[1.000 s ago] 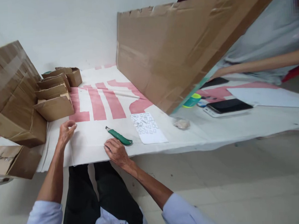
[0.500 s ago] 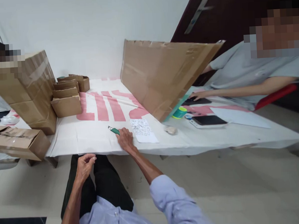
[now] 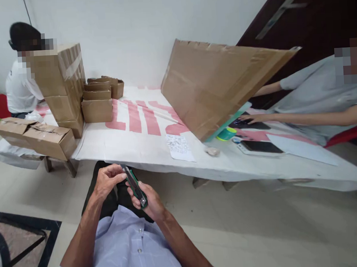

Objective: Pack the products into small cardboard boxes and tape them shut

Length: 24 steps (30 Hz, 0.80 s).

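Observation:
Above my lap, in front of the table edge, my right hand (image 3: 150, 200) is wrapped round a green and black utility knife (image 3: 135, 186). The knife slants, its front end up and to the left, its butt toward my palm. My left hand (image 3: 109, 180) pinches that front end between thumb and fingers. Whether the blade is out, I cannot tell. On the table beyond lies a white sheet of paper (image 3: 181, 148) with rows of drawn marks.
A large cardboard panel (image 3: 214, 83) leans across the table (image 3: 122, 146). Cardboard boxes (image 3: 66, 87) and small open cartons (image 3: 98, 110) stand left. Right are a tape roll (image 3: 226, 133), a phone (image 3: 262, 146) and a co-worker's hand (image 3: 252, 118) on a keyboard. Another person sits far left.
My right hand has lifted the utility knife off the table and drawn it back over my lap. My left hand has come up to its front end. The view has shifted left.

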Motion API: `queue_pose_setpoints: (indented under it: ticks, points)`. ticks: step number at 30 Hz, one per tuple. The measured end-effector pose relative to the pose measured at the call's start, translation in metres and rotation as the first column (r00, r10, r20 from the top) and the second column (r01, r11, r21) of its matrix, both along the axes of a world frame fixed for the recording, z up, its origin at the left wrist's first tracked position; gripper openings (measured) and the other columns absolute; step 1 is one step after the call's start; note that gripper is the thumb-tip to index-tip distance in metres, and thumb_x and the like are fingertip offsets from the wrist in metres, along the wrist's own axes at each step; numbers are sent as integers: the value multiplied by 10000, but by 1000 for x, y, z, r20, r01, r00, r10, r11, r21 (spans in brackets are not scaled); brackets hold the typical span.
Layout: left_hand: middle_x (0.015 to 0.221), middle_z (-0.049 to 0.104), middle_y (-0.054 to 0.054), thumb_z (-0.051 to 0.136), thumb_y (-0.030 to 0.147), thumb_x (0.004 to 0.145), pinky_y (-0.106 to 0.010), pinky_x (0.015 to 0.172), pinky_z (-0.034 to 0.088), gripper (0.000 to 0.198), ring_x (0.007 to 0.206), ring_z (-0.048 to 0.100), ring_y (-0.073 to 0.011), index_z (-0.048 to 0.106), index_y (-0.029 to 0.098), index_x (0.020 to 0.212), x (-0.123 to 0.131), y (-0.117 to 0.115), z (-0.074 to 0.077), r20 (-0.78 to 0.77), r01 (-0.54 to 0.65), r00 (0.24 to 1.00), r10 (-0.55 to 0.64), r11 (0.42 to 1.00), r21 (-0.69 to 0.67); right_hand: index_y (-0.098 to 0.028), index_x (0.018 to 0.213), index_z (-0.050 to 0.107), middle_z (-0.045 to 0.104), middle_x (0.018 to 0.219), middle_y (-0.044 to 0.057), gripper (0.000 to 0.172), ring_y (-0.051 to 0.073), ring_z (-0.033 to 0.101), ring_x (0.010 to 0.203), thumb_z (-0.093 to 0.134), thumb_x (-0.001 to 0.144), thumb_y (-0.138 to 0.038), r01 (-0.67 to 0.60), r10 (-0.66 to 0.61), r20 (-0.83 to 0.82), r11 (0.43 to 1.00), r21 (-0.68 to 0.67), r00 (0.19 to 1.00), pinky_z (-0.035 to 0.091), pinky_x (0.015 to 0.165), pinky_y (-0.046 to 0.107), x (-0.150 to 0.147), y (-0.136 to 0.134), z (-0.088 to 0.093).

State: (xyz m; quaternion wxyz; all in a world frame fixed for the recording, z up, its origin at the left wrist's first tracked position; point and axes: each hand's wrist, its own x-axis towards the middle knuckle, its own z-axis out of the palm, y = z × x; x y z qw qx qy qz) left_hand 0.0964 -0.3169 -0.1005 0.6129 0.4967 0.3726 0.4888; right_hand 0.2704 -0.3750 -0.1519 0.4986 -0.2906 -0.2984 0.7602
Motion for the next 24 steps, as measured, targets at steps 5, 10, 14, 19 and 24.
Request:
queue_pose_setpoints:
  ticks: [5, 10, 14, 19, 24]
  points:
    - [720, 702, -34, 923, 450, 667, -273, 663, 498, 307, 673, 608, -150, 795, 178, 728, -9, -18, -4, -78, -16, 997, 15, 1000, -4, -160, 1000, 757, 654, 776, 23, 519, 59, 422, 464, 783, 841, -654, 4, -4, 11, 1000, -18, 1000, 333, 403, 210, -7, -20, -8]
    - [645, 620, -9, 886, 467, 694, -271, 611, 438, 316, 608, 529, -130, 752, 183, 659, -11, -27, -5, -131, -6, 991, 5, 1000, -2, -168, 973, 749, 646, 752, 12, 545, 56, 423, 463, 797, 819, -688, -6, 6, 5, 999, -39, 1000, 342, 411, 204, -14, -36, -12]
    - [640, 610, -14, 867, 457, 702, -276, 616, 435, 327, 620, 530, -137, 712, 188, 596, -14, -30, -1, -147, -29, 989, 29, 1000, 4, -163, 977, 752, 633, 728, 4, 545, 56, 421, 459, 792, 828, -686, 4, -4, -5, 999, -54, 1000, 346, 416, 204, -20, -42, -13]
    - [643, 620, -23, 853, 476, 706, -284, 633, 449, 370, 641, 538, -149, 671, 194, 549, -20, -32, 0, -167, -87, 982, 92, 996, 37, -153, 987, 761, 638, 736, 11, 538, 56, 418, 461, 780, 848, -673, -15, 15, 0, 998, -53, 1000, 349, 419, 211, -23, -44, -15]
    - [621, 626, -24, 851, 485, 703, -293, 647, 471, 361, 633, 549, -158, 683, 201, 557, -24, -33, -1, -160, -126, 978, 133, 991, 51, -148, 1019, 768, 644, 737, 11, 557, 53, 408, 459, 772, 853, -680, -34, 34, 4, 998, -56, 999, 339, 413, 207, -25, -47, -15]
